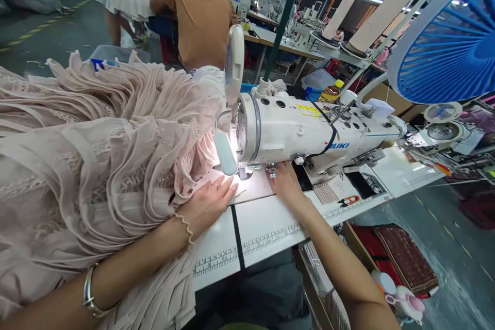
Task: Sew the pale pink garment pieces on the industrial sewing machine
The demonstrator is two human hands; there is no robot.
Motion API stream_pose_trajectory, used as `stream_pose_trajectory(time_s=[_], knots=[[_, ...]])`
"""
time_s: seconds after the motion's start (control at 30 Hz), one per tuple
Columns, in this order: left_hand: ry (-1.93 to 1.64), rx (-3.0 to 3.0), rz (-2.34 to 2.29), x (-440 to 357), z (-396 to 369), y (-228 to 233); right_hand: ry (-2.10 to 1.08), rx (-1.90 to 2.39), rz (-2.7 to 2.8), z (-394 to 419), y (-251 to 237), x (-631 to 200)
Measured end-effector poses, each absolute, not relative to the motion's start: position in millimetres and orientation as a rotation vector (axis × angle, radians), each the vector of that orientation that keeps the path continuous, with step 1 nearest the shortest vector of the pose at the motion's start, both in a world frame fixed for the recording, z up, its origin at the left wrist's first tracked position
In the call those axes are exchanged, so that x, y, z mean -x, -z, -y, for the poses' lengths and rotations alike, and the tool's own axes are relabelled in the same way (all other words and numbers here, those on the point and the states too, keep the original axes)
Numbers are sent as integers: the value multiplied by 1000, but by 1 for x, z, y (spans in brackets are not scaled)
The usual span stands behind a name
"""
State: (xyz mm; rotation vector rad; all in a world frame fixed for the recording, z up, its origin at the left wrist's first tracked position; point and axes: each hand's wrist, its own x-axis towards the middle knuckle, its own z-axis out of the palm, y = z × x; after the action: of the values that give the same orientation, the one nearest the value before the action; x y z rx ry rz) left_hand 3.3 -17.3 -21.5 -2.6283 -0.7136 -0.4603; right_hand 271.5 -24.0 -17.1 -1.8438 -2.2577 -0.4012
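Observation:
My left hand (209, 201) lies flat, fingers spread, on the edge of a big heap of pale pink pleated and lace fabric (96, 154), pressing it onto the white sewing table (266, 227) just left of the lit needle area (244, 174). My right hand (284, 180) rests on the table under the arm of the white Juki sewing machine (305, 131), close to the presser foot; its fingertips are partly hidden by the machine. Neither hand grips anything. A bead bracelet and a metal bangle sit on my left arm.
A blue fan (448, 46) hangs at upper right, with cream thread cones (340, 15) behind the machine. A person in a brown shirt (201, 10) sits ahead with their back to me. Small snips (350, 200) lie on the table; a woven mat (406, 258) lies on the floor.

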Motion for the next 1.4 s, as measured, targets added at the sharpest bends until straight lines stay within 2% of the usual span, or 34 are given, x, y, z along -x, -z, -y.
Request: stream_pose_trajectory(time_s=[0.2,0.37,0.63,0.87,1.07,1.4], knots=[[291,2691,690,-10,21,14,497,1750,2202,47,18,-269],[350,2747,620,-12,31,24,460,1737,2147,55,18,-267],[397,3088,744,10,-24,25,394,1809,2146,45,21,-278],[444,2727,589,-20,32,42,496,1694,2171,43,23,-275],[431,2570,754,-25,43,38,252,1328,2430,55,29,-231],[501,2694,766,-21,28,45,170,1528,2199,42,28,-215]])
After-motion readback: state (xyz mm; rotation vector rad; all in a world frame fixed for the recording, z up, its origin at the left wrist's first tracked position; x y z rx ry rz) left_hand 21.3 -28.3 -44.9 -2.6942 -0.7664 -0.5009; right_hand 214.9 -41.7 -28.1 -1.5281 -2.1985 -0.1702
